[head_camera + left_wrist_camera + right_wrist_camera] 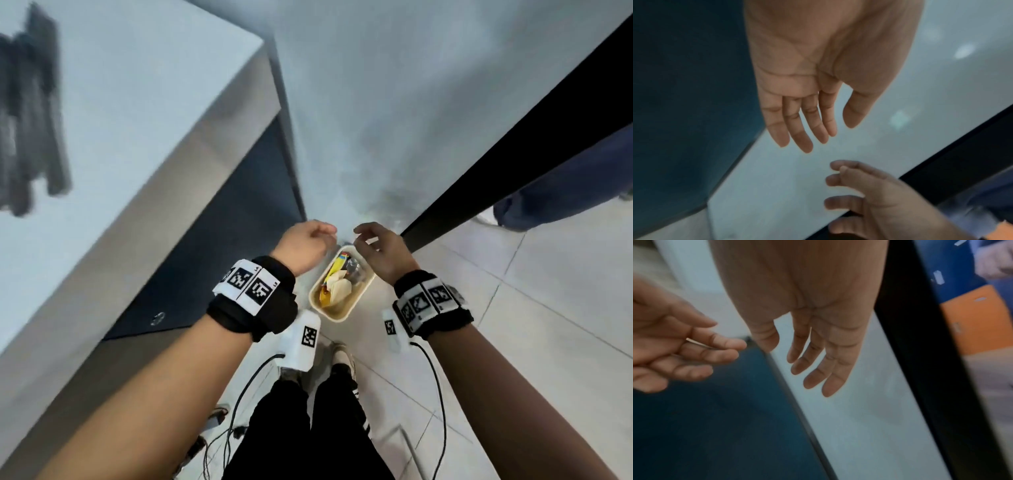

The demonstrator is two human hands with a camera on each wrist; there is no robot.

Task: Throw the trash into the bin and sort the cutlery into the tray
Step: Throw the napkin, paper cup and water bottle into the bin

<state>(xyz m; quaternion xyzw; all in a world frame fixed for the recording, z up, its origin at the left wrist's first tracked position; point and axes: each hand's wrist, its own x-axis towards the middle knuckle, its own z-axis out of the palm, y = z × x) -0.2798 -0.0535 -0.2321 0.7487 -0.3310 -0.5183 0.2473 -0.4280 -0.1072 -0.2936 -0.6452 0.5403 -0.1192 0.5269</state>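
Two hands are hanging over the bin (337, 301) right now, and both are mine. My left hand (303, 248) is on the left of it and my right hand (382, 255) is on the right, close to each other but not touching. In both wrist views my fingers are hanging loose and spread apart, and I am holding nothing in either hand.

The bin is sitting on the floor (548, 308) just in front of my shoes, between the desk (137, 120) on the left and a dark edge on the right. Some trash (337, 284) is lying inside it: a yellow wrapper, some pale crumpled paper and something shiny. So I am thinking the trash part is at least partly done, maybe all done, since my hands are empty above the bin.

I am not seeing any forks, spoons or knives here. Some dark blurry things (29, 120) are lying on the far left of the desk, but they are too smeared for me to tell what they are. I am not seeing the tray clearly either. So I am guessing the cutlery sorting is not finished, but I cannot tell from here.
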